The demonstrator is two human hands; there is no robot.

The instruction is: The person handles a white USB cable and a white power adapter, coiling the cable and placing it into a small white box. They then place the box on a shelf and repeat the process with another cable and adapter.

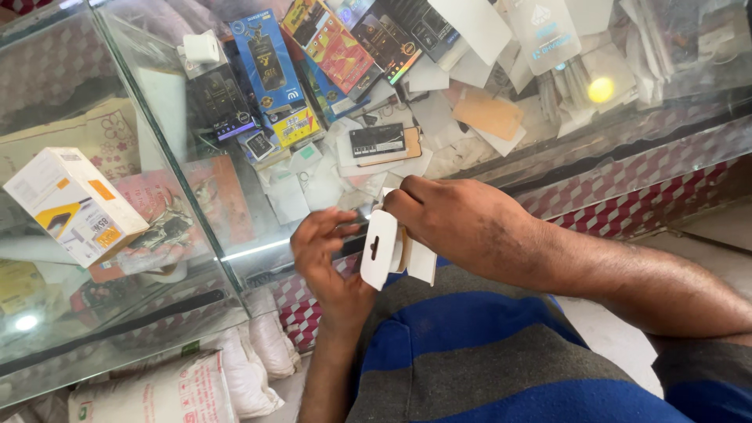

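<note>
Right hand (462, 223) fingers pinch white box (392, 254); left hand (329, 258) at 9 o'clock, fingers loose, steadying it above the counter (235, 258).

Right hand (462, 223) grips a small white package (392, 254), its hang-tab flap open, just in front of the glass counter (157, 141). Left hand (325, 254) touches the package's left side, fingers spread. White box (74, 204) lies on the counter, far left.
</note>
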